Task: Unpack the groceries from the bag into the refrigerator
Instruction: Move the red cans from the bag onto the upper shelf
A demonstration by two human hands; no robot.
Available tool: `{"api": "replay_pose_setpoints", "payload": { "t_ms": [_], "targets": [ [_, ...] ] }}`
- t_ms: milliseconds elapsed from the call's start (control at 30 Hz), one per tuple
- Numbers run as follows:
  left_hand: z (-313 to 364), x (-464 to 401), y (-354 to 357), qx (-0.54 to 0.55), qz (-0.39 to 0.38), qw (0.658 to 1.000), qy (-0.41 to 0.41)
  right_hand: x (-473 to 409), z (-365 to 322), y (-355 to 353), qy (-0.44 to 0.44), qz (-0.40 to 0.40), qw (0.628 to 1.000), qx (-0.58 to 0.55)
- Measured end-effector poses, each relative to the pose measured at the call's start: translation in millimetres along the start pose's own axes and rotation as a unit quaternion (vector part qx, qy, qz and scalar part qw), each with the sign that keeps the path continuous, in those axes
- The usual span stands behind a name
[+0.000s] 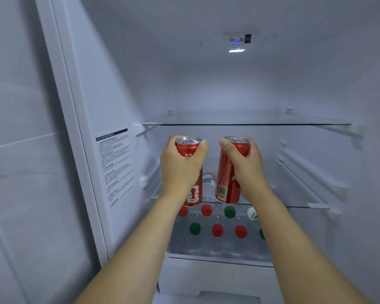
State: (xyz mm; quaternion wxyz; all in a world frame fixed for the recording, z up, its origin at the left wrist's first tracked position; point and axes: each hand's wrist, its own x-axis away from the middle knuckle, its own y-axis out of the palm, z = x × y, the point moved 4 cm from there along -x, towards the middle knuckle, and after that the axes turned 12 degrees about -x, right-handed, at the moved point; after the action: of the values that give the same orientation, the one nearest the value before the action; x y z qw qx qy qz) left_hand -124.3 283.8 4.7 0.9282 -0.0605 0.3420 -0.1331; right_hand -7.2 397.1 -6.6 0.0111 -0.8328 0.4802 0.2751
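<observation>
Both arms reach into the open refrigerator. My left hand (pixel 180 165) is wrapped around a tall red soda can (pixel 194 194) with a FIFA trophy print, held upright. My right hand (pixel 242 163) grips a second red soda can (pixel 225 185), tilted slightly, barcode facing me. The two cans hover side by side just above the front of the middle glass shelf (pixel 294 205). A clear bottle (pixel 208 183) lies on that shelf behind and between the cans. The grocery bag is out of view.
An upper glass shelf (pixel 272 124) sits above the cans. Below the middle shelf stand several water bottles with red caps (pixel 217 229) and green caps (pixel 229 211). A white drawer (pixel 206 279) lies at the bottom. The left wall carries a label (pixel 115 167).
</observation>
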Motion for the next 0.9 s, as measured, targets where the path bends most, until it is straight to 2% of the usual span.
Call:
{"api": "replay_pose_setpoints", "payload": {
  "t_ms": [433, 900],
  "targets": [
    [-37.6, -47.3, 42.8, -0.038, 0.023, 0.999, -0.001, -48.0, 38.2, 20.1, -0.030, -0.026, 0.998, 0.044],
    [-80.2, -110.3, 96.3, -0.025, 0.057, 0.998, 0.016, -134.4, 99.4, 49.2, -0.044, -0.074, 0.993, 0.076]
  ]
}}
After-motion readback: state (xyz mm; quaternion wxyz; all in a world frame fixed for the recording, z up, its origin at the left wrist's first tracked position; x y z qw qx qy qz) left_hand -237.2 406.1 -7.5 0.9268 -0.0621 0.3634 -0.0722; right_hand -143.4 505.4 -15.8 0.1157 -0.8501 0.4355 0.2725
